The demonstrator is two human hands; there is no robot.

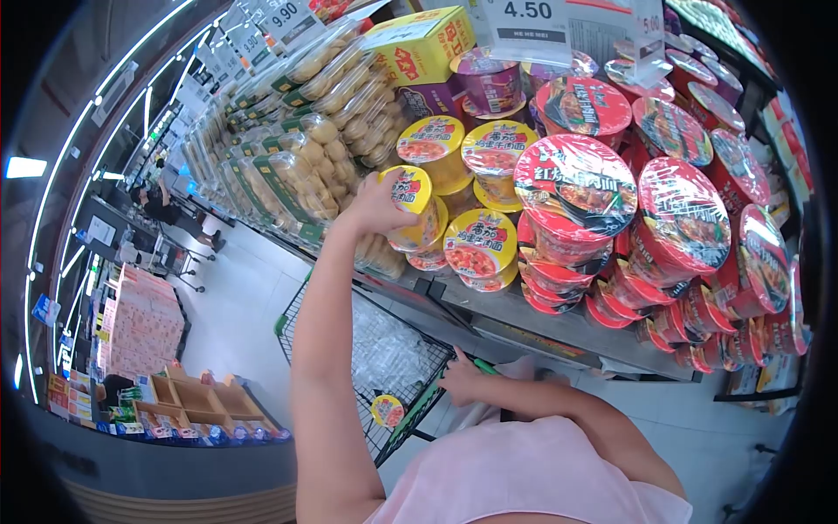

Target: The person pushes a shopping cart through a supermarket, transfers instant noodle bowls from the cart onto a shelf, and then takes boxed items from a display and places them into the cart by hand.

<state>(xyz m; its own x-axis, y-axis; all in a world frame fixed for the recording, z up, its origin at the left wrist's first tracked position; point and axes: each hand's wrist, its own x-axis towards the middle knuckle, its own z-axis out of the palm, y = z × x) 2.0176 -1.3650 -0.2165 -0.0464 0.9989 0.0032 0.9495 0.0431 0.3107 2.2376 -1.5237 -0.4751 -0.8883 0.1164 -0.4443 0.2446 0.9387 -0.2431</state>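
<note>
My left hand (377, 210) is closed around a yellow instant noodle cup (410, 186) at the left end of the noodle display. Beside it stand other yellow noodle cups (480, 242) in short stacks. My right hand (463, 377) is low in the view on the green handle (485, 366) of a shopping cart, its fingers partly wrapped over the bar. Inside the wire shopping cart (288, 307), a yellow noodle cup (388, 410) lies near the handle end, with clear plastic packaging (393, 348) farther in.
Red noodle bowls (576, 188) are piled high on the right of the shelf. Clear packs of round, pale brown food (305, 170) fill the left. Price signs (528, 17) stand above. Wooden display bins (196, 397) are at lower left, and a person (161, 205) is farther back.
</note>
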